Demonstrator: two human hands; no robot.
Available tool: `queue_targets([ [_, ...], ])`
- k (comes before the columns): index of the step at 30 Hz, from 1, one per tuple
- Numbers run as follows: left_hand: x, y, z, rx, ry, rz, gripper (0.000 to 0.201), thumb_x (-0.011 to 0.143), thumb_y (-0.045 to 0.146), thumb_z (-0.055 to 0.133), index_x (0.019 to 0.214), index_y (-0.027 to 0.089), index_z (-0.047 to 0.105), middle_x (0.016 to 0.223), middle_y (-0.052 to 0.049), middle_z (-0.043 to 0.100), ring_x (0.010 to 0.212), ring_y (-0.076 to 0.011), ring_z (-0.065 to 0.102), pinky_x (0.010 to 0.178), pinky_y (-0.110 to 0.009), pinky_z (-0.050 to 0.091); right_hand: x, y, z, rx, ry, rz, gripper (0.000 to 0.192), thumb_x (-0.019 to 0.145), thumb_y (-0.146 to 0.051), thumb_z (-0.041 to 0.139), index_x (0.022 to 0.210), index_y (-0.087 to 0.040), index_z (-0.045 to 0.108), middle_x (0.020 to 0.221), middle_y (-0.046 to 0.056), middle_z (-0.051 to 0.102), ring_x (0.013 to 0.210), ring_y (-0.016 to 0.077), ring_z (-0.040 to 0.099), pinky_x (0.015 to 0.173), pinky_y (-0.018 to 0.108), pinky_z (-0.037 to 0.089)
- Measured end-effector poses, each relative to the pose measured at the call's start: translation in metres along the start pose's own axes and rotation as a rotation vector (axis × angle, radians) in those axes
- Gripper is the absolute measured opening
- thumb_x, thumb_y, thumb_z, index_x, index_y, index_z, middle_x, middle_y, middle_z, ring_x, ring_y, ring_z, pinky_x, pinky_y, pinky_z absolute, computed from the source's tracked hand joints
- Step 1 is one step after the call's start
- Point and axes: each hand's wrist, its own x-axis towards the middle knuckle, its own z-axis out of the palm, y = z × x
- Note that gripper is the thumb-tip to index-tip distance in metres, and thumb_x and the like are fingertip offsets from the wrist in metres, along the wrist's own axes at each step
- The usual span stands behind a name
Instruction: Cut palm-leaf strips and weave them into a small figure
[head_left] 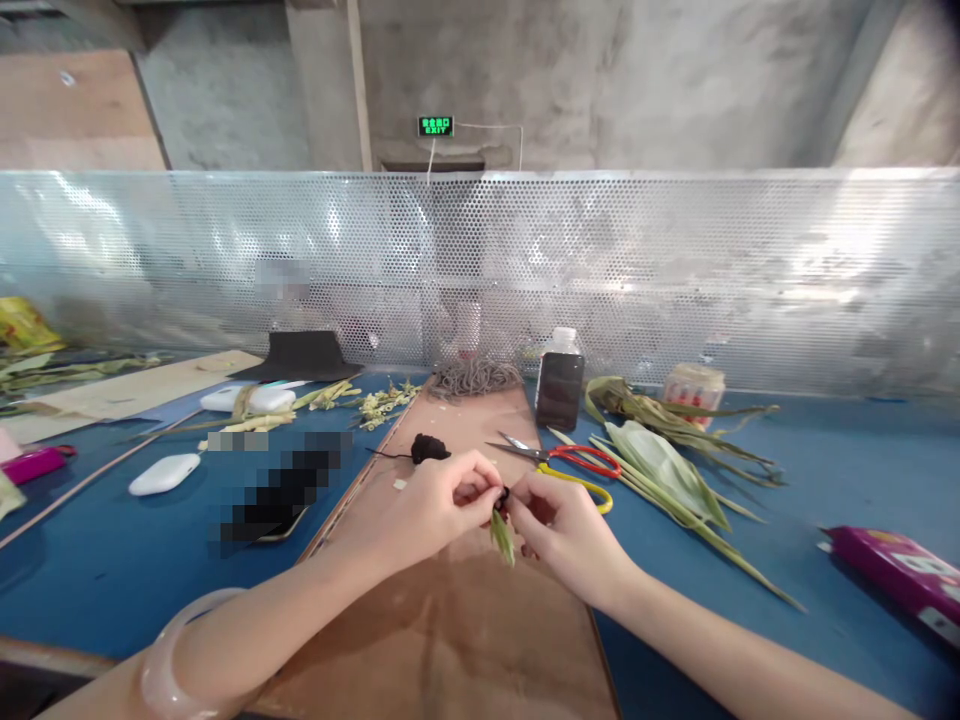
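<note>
Both hands meet over the middle of the brown cardboard sheet (450, 620) that lies on the blue counter (112, 570), nearer its front edge than the perforated metal screen (675, 270) along the back. Between the fingertips sits a small dark knot with a narrow green leaf strip (502, 535) hanging from it. The strip's long axis runs nearly straight down toward the front edge, tilted slightly to the right at its tip. The left hand (431, 505) pinches the top of the piece from the left with thumb and forefinger closed narrow on it; the right hand (559, 530) closes on it from the right, fingers curled tight, so the piece lies exactly between the two, with neither hand clearly nearer. Whether the right fingers grip the leaf itself or only the dark knot is too small to tell.

Just behind the hands on the cardboard lies a small black bundle (427, 448) with a thin tail. Red- and yellow-handled scissors (570, 462) rest just beyond the right hand, straddling the cardboard's right edge. Further right, long green leaves (667, 470) spread across the counter, well apart from the hands, and a dark bottle (559, 385) stands toward the back. Two white cases (163, 474) lie to the left, and a purple box (896, 570) sits near the right edge. Nothing stands between the hands and the leaf strip.
</note>
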Motion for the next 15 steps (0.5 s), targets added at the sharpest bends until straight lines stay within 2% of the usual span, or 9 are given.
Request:
queue_targets([
  [5,-0.0005,0.0013,-0.0006,0.049,0.012,-0.042,0.013,0.083,0.030,0.046,0.088,0.018,0.050,0.070,0.000,0.064,0.063,-0.0125,0.060,0.055,-0.022,0.045,-0.0004,-0.0003,0.0011,-0.007,-0.004,-0.009,0.021,0.080,-0.023,0.048,0.059,-0.017,0.047,0.053,-0.002,0.049,0.048,0.0087,0.045,0.045,0.019,0.034],
  [9,-0.0009,0.0042,-0.0030,0.035,0.008,-0.060,0.014,0.085,0.031,0.044,0.090,0.018,0.049,0.071,-0.001,0.065,0.064,-0.0130,0.062,0.057,-0.023,0.047,-0.0004,-0.0012,0.0014,-0.011,0.000,-0.019,0.022,0.079,-0.021,0.048,0.058,-0.018,0.045,0.053,-0.003,0.046,0.048,0.0082,0.043,0.045,0.019,0.034],
  [12,-0.0010,0.0060,-0.0044,-0.018,-0.006,-0.051,0.018,0.084,0.030,0.046,0.096,0.018,0.052,0.080,-0.003,0.067,0.071,-0.0136,0.063,0.062,-0.024,0.049,0.0000,-0.0004,0.0008,-0.017,0.004,-0.017,0.020,0.078,-0.019,0.047,0.058,-0.018,0.045,0.052,-0.004,0.046,0.047,0.0082,0.043,0.044,0.019,0.033],
  [15,-0.0005,0.0042,-0.0039,-0.085,-0.076,-0.001,0.023,0.083,0.027,0.049,0.102,0.018,0.057,0.094,-0.005,0.068,0.082,-0.0150,0.064,0.072,-0.028,0.052,0.0003,0.0014,0.0000,0.003,-0.002,0.001,0.019,0.079,-0.019,0.046,0.060,-0.017,0.047,0.052,-0.003,0.049,0.048,0.0089,0.046,0.045,0.020,0.034],
])
